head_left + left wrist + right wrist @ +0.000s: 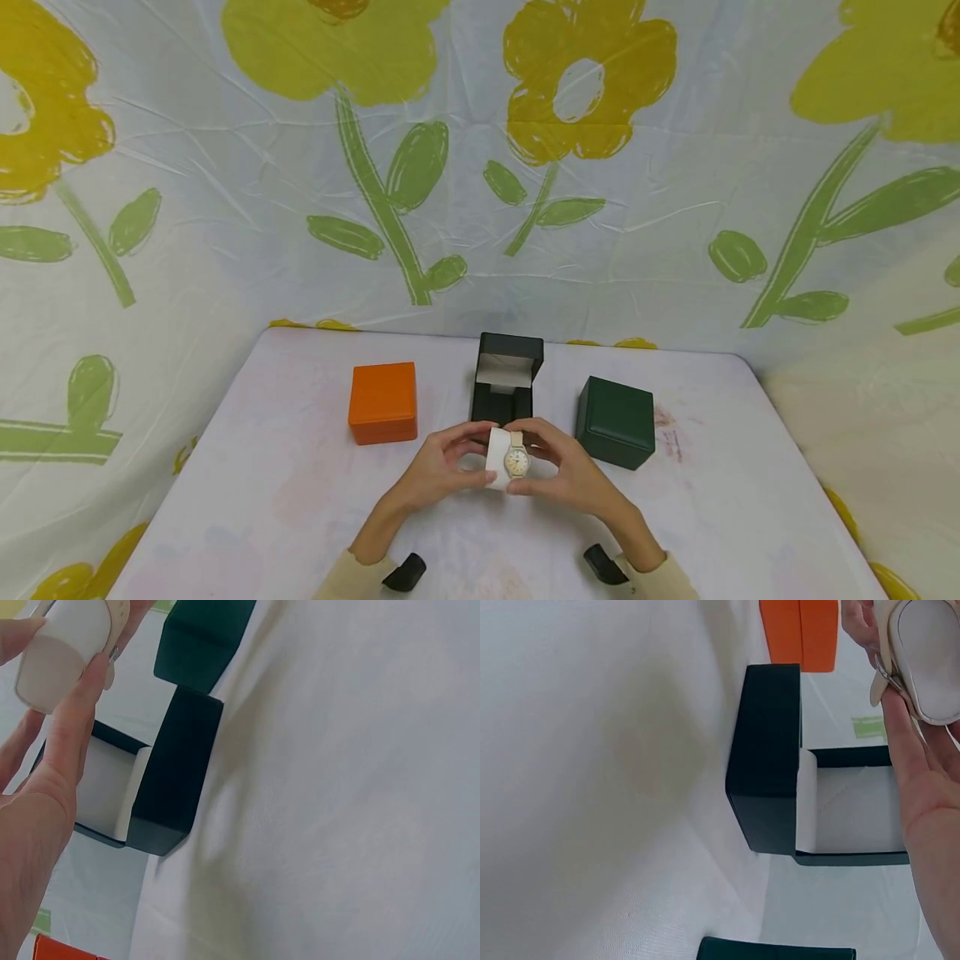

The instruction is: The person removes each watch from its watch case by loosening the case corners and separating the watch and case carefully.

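A wristwatch (517, 462) with a cream strap and a round pale dial is wrapped around a white watch pillow (497, 457). My left hand (442, 468) holds the pillow's left end between thumb and fingers. On the other side, my right hand (566, 471) grips the watch and pillow near the strap. Both hands hold them above the table, just in front of an open black watch box (502, 408). In the left wrist view the pillow (56, 664) shows its rounded end, and the strap's buckle lies on the underside.
A closed orange box (382, 403) stands left of the black box. To the right sits a closed dark green box (617, 422). A pale cloth covers the table (300, 500), and a flower-printed curtain (600, 275) hangs behind it.
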A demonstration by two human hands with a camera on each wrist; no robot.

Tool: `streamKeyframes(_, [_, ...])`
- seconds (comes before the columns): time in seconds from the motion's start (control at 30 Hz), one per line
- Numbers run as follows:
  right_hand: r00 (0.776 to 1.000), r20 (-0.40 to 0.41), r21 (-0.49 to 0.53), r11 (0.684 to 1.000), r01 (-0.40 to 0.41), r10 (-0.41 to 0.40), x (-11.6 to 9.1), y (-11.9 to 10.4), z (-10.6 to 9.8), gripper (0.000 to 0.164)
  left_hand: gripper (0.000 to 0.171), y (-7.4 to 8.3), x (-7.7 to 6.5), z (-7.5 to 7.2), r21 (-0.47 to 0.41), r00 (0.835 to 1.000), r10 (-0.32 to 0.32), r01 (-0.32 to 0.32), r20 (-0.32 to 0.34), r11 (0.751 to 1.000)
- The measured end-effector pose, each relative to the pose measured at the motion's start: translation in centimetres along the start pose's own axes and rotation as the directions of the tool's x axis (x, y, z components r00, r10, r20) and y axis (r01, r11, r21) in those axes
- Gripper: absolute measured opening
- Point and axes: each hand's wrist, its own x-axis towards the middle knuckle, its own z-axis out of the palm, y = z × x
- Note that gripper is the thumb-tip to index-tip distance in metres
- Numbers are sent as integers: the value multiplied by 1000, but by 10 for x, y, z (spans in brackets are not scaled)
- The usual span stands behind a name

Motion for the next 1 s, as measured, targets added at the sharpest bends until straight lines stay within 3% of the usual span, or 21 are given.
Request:
streamKeyframes(0.37, [997, -74, -1, 1000, -4, 4, -2, -2, 3, 69, 64, 1, -1, 5, -6, 999, -11, 11, -44, 1000])
streamKeyframes(0.63, [999, -17, 15, 999, -32, 32, -2, -4, 1, 69, 65, -1, -2, 3, -25, 999, -21, 20, -27, 999])
streamKeyframes(1.0, [991, -103, 41, 996, -77, 81, -2, -4, 5, 67, 65, -1, -3, 6, 1, 997, -17, 17, -69, 1000])
